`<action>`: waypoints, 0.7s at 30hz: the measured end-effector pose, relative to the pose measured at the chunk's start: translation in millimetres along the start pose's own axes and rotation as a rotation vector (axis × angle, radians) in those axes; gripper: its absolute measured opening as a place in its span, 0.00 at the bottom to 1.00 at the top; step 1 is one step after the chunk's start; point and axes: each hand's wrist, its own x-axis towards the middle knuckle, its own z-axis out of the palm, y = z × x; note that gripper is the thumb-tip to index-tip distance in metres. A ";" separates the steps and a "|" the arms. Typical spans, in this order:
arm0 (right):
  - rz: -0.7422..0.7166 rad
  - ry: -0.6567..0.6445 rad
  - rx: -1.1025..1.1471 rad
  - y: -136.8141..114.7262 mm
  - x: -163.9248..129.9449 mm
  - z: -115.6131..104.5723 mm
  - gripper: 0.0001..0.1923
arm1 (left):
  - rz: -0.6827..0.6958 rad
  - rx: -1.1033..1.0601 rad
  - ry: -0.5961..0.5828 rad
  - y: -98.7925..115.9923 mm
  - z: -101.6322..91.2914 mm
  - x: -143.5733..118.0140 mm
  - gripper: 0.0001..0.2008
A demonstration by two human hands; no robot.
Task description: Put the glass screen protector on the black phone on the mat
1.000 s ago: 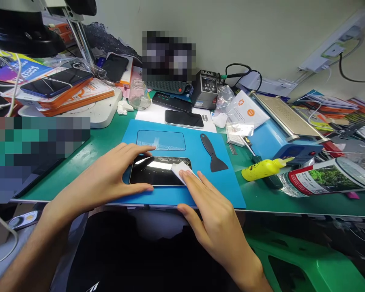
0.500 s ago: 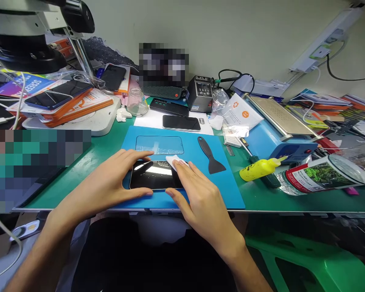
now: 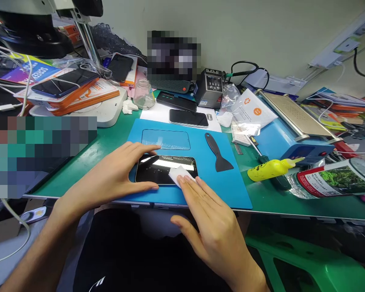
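Note:
A smartphone (image 3: 152, 172) lies face up on a blue mat (image 3: 231, 190), its dark screen reflecting a bright strip of light. My left hand (image 3: 117, 168) spans the phone's left end, fingers at the far edge and thumb along the near edge. Under the fingertips of my right hand (image 3: 214, 223) a folded white tissue (image 3: 177, 173) is pressed onto the screen near its right end; that thumb sticks out apart. Just beyond the phone lies a clear screen glass with a black border (image 3: 167, 138). To the right rests a black plastic scraper (image 3: 220, 160).
Behind the mat are another phone (image 3: 188, 117), a glass jar (image 3: 144, 95) and a black control box (image 3: 211, 89). On the right stand a yellow squeeze bottle (image 3: 269, 169), a labelled plastic jar (image 3: 331, 178) and a blue machine (image 3: 270, 140). A microscope (image 3: 30, 34) overhangs the left.
My right hand has slid the tissue from the screen's far side toward its near right edge. My left hand stays at the phone's left end. The whole view has shifted slightly.

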 end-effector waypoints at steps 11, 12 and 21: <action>0.062 -0.010 0.022 16.1 41.8 16.0 0.29 | -0.016 -0.035 -0.017 2.4 -0.9 0.6 0.38; 0.071 -0.015 0.024 16.3 43.5 16.3 0.30 | -0.017 -0.034 -0.018 2.6 -1.1 0.6 0.38; 0.006 0.007 0.030 4.7 26.8 13.2 0.32 | 0.001 -0.010 0.014 0.8 1.0 1.1 0.38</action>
